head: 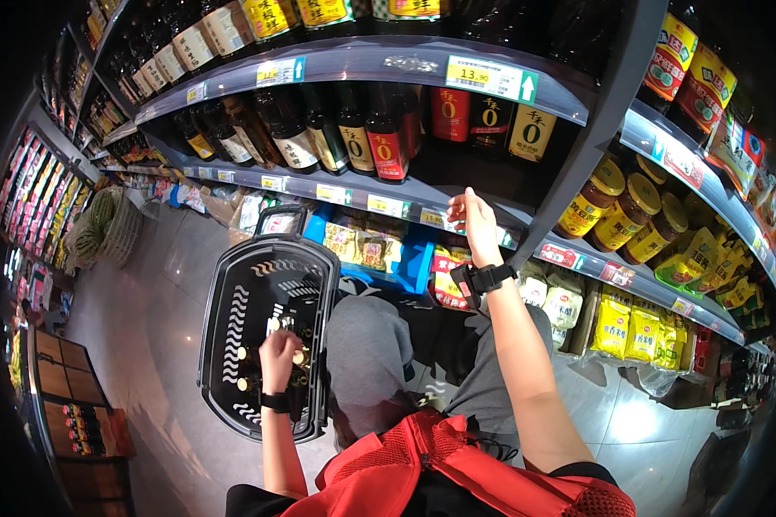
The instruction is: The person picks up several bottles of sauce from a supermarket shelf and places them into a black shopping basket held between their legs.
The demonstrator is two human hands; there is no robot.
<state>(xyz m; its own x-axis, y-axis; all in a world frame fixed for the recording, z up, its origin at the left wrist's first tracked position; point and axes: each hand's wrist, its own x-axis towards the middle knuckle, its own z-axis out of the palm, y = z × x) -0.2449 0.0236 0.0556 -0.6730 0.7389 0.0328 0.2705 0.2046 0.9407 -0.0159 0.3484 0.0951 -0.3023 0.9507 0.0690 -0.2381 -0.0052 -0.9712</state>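
Note:
My left hand [279, 355] is inside a black plastic shopping basket [216, 310] on the floor, over several dark glass bottles with pale caps; whether its fingers grip one is hidden. Empty and with fingers apart, my right hand [475, 216] is raised at the edge of the lower shelf [420, 197]. Above and left of it, a red-labelled dark bottle [388, 152] stands at the front of a row of sauce bottles. Farther back to the right stand a bottle with a red label [451, 113] and one with a cream label [531, 132].
A blue crate [417, 278] with packaged goods sits under the shelf, beside my knees. A grey shelf upright [585, 129] divides the bottles from jars of sauce [630, 210] on the right. Yellow pouches [611, 326] fill a box below. A white basket [126, 226] stands far left.

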